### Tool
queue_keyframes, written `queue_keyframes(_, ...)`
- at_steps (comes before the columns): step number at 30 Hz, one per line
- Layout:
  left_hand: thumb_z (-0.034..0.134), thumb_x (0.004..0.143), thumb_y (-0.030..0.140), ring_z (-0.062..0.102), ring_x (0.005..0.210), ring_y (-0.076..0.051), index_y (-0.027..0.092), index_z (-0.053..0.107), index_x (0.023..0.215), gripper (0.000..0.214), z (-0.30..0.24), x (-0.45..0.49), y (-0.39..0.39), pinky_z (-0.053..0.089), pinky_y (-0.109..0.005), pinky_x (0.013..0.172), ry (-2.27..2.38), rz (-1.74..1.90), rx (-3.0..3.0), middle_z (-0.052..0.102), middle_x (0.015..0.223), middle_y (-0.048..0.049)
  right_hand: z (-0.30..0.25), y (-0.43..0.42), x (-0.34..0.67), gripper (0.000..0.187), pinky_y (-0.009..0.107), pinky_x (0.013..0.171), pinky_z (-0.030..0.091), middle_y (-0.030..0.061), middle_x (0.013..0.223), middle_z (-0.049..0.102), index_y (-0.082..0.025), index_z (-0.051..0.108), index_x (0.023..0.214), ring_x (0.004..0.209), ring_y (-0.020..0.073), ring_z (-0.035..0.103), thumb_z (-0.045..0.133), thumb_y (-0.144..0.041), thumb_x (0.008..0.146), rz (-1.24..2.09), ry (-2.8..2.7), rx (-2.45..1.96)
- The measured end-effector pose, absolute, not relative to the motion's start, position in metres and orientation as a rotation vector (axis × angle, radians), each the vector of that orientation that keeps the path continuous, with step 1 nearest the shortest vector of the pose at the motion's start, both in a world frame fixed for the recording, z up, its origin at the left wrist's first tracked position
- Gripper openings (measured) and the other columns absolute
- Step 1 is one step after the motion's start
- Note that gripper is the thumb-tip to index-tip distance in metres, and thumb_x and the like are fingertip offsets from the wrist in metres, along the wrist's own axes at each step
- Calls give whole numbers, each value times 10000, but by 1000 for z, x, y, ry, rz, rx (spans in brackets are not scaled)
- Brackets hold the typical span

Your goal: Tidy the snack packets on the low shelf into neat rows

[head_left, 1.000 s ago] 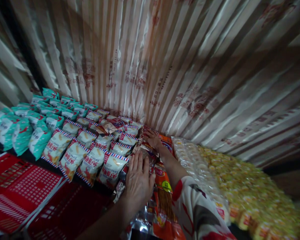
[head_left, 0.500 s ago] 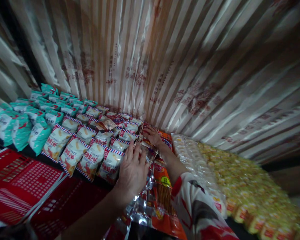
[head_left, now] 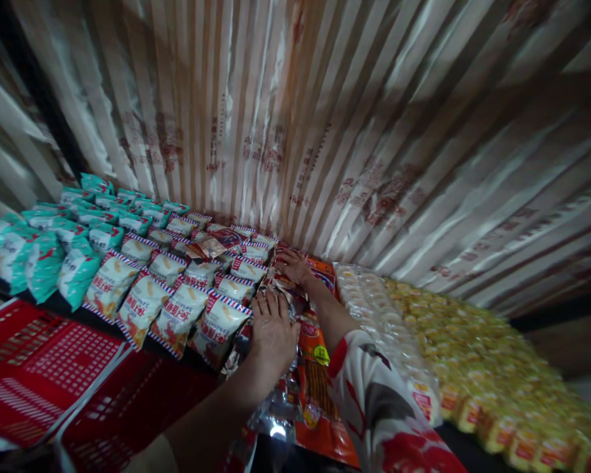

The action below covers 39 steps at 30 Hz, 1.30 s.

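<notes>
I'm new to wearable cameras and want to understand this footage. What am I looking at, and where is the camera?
There is no machine here, just a person's two bare hands. The camera is worn on the head, looking forward and down. The left hand comes in from the bottom; the right hand, below a patterned sleeve, reaches farther back. Both lie fingers outstretched on shiny dark packets; neither clearly grips one. To the left are white bags with striped edges, then teal bags. To the right are orange packets, clear packs of pale items and yellow packs. Red perforated baskets sit at lower left, and pleated sheeting hangs behind.
</notes>
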State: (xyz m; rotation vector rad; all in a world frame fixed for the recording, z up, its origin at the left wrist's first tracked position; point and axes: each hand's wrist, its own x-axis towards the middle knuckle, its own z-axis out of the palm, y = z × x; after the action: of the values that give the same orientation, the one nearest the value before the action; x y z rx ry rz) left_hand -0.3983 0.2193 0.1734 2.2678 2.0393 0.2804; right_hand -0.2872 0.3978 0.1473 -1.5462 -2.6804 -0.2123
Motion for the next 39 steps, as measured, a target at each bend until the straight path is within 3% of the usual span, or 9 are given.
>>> queue_keyframes(3, 359, 899, 462, 317, 1310, -414, 37, 368, 1379, 641, 170, -394, 220, 245, -541, 1047, 2031, 273, 2277, 395, 1391, -261, 153, 394, -291, 319, 402, 847, 506, 76, 1187, 559, -184, 537, 1163, 1000, 189, 577, 528, -349, 891, -180, -2713, -1516)
queue_keyframes(8, 371, 894, 447, 341, 1291, -415, 50, 395, 1366, 617, 163, -391, 215, 264, -544, 1036, 2043, 365, 2310, 418, 1379, -248, 156, 377, -286, 347, 442, 905, 470, 84, 1236, 532, -186, 529, 1186, 1058, 208, 553, 526, -364, 888, -138, -2757, -1468)
queue_keyframes(13, 316, 915, 411, 330, 1300, -397, 86, 388, 1373, 567, 150, -393, 211, 309, -536, 1005, 2105, 511, 2283, 424, 1379, -226, 162, 370, -287, 405, 520, 1105, 145, 30, 1382, 465, -305, 528, 1252, 1352, 264, 269, 507, -399, 859, -96, -2791, -1455)
queue_keyframes(17, 341, 908, 410, 332, 1291, -412, 74, 387, 1371, 574, 143, -391, 212, 290, -562, 1009, 2134, 487, 2308, 421, 1379, -227, 169, 373, -297, 433, 521, 1114, 51, -24, 1417, 434, -378, 491, 1286, 1395, 256, 168, 455, -427, 857, 88, -2739, -1626)
queue_keyframes(21, 372, 900, 395, 342, 1288, -408, 86, 395, 1369, 562, 141, -389, 213, 309, -555, 999, 2131, 468, 2308, 427, 1379, -219, 174, 380, -309, 428, 588, 1087, 45, -62, 1401, 452, -441, 469, 1280, 1404, 275, 131, 412, -503, 860, 300, -2579, -1883)
queue_keyframes(25, 374, 901, 377, 358, 1283, -399, 93, 418, 1354, 537, 143, -392, 212, 343, -544, 976, 2134, 480, 2297, 437, 1370, -225, 178, 385, -321, 585, 632, 1072, 45, -22, 1450, 387, -356, 361, 1373, 1411, 319, 43, 400, -584, 835, 297, -2345, -2058)
queue_keyframes(28, 377, 901, 351, 391, 1264, -382, 95, 438, 1339, 511, 147, -395, 210, 357, -542, 965, 2144, 461, 2322, 454, 1356, -222, 182, 382, -327, 565, 622, 1072, 114, 16, 1445, 394, -294, 399, 1351, 1401, 335, 106, 391, -552, 847, 331, -2275, -2067)
queue_keyframes(32, 379, 897, 296, 414, 1247, -375, 78, 452, 1327, 488, 154, -396, 207, 360, -533, 967, 2141, 445, 2357, 477, 1330, -225, 185, 377, -336, 407, 652, 1038, 160, 3, 1428, 411, -324, 532, 1229, 1379, 350, 187, 390, -456, 870, 391, -2263, -2108)
queue_keyframes(39, 367, 891, 256, 435, 1229, -366, 84, 457, 1326, 477, 157, -397, 205, 366, -524, 963, 2150, 401, 2394, 499, 1311, -218, 178, 379, -344, 515, 681, 1024, 128, 55, 1470, 344, -301, 514, 1275, 1371, 371, 182, 339, -552, 862, 465, -2219, -2146)
